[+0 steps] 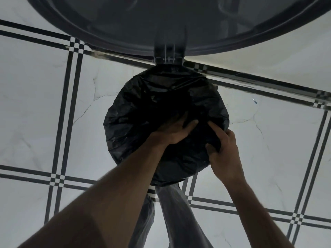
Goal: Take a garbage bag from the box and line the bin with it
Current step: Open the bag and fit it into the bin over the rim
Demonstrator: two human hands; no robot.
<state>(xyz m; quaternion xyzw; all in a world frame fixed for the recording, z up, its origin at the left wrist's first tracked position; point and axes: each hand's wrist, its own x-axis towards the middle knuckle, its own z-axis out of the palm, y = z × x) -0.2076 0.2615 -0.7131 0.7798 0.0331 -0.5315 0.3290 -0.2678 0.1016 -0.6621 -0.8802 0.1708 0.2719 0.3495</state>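
Note:
I look straight down onto a round bin whose top is covered by a black garbage bag (143, 108), crinkled and draped over the rim all round. My left hand (174, 130) reaches into the dark middle of the bag with its fingers spread and flat against the plastic. My right hand (224, 149) is at the near right rim, fingers and thumb pinched on a fold of the bag. The bin's grey lid (161, 20) stands raised at the top of the view, joined by a hinge (168, 58). The bin's body is hidden under the bag. No box is in view.
The floor (35, 113) is white marble-look tile with black striped borders. A wall base runs diagonally behind the bin. My trouser legs (172, 212) stand just below the bin. A small blue scrap (254, 101) lies on the floor to the right.

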